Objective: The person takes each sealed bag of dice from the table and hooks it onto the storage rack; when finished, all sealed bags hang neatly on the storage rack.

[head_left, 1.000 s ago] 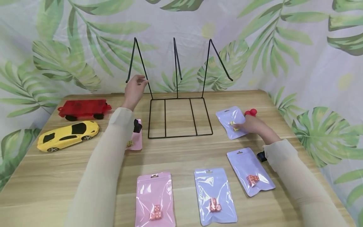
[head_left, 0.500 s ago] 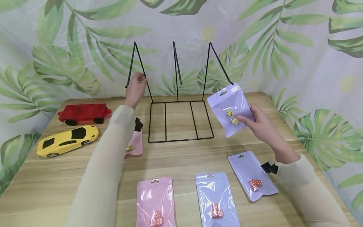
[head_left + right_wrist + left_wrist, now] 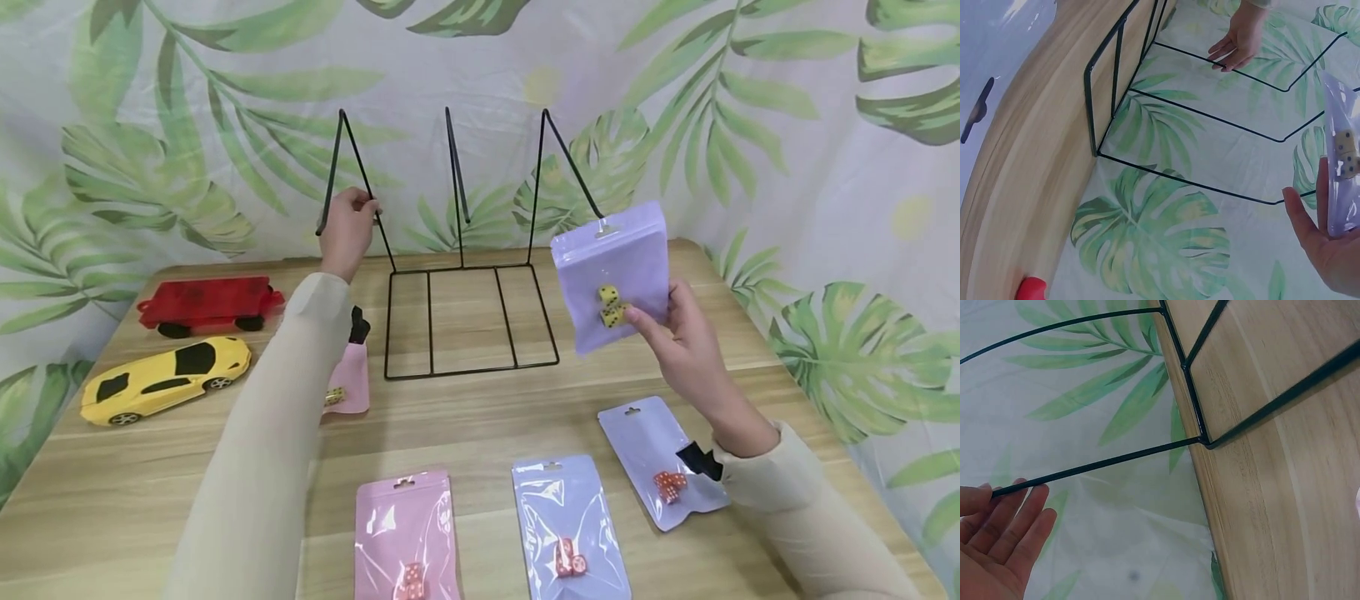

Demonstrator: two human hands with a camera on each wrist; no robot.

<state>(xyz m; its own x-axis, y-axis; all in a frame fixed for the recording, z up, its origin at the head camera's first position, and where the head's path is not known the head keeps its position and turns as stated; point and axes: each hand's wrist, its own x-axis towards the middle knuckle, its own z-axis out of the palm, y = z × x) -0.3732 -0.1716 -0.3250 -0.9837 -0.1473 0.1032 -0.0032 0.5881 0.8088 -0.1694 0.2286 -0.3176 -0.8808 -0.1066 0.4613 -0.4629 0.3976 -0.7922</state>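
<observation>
A black wire rack (image 3: 461, 267) with three hooked arms stands at the back of the table. My left hand (image 3: 348, 229) pinches its left upright rod between thumb and fingertips, seen closely in the left wrist view (image 3: 1007, 531). My right hand (image 3: 697, 367) grips a purple zip bag (image 3: 641, 258) by its lower right side, thumb in front. Yellow dice (image 3: 608, 294) show through the bag. Its hang hole lies at the tip of the rack's right hook (image 3: 581, 179); whether the tip passes through, I cannot tell.
On the left are a yellow toy car (image 3: 168, 379) and a red toy wagon (image 3: 206, 302). A pink bag (image 3: 355, 371) lies partly behind my left sleeve. In front lie a pink bag (image 3: 401, 521), a bluish bag (image 3: 540, 500) and a purple bag (image 3: 637, 433), each with red dice.
My right hand has picked the purple bag with yellow dice up off the table and brought it left to the right hook. My left hand stays at the rack's left rod.
</observation>
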